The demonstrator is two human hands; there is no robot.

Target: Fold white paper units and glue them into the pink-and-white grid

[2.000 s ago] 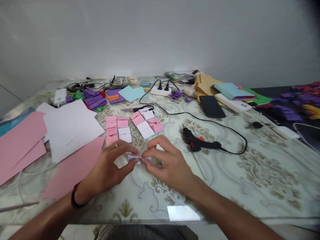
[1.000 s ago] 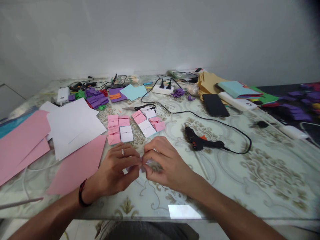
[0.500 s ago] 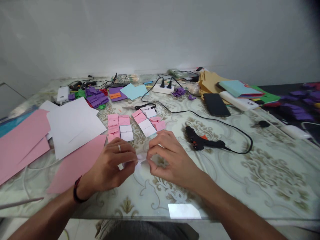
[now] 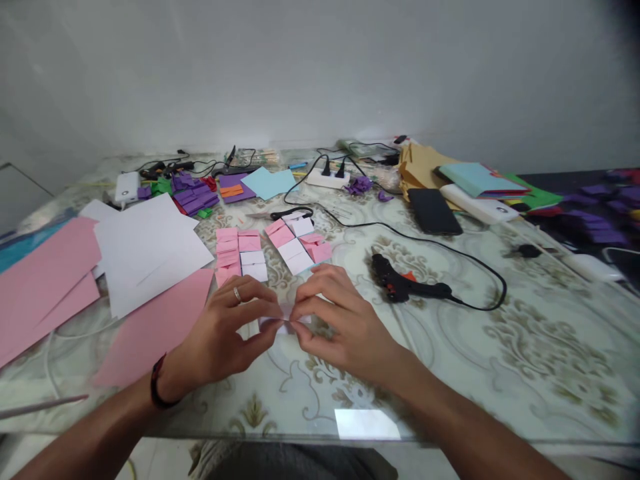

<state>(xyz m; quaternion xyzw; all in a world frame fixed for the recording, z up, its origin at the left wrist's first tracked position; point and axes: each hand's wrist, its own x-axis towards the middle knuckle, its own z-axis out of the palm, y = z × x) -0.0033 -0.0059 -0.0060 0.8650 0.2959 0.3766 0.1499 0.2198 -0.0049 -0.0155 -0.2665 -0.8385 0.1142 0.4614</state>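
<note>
The bare left hand [image 4: 233, 327] and bare right hand [image 4: 345, 327] cover much of the small folded white paper [image 4: 285, 328] pinched between them, so I can't make out its folds. The large pink paper sheet [image 4: 45, 287] is cut off at left, hiding most of a flat turquoise-blue item [image 4: 23, 251]. At far right, folded purple paper pieces [image 4: 597, 225] blur together.

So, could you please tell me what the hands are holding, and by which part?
A pale paper, pinched by the left hand and the right hand, seemingly near its middle; the exact spot is partly hidden.
</note>
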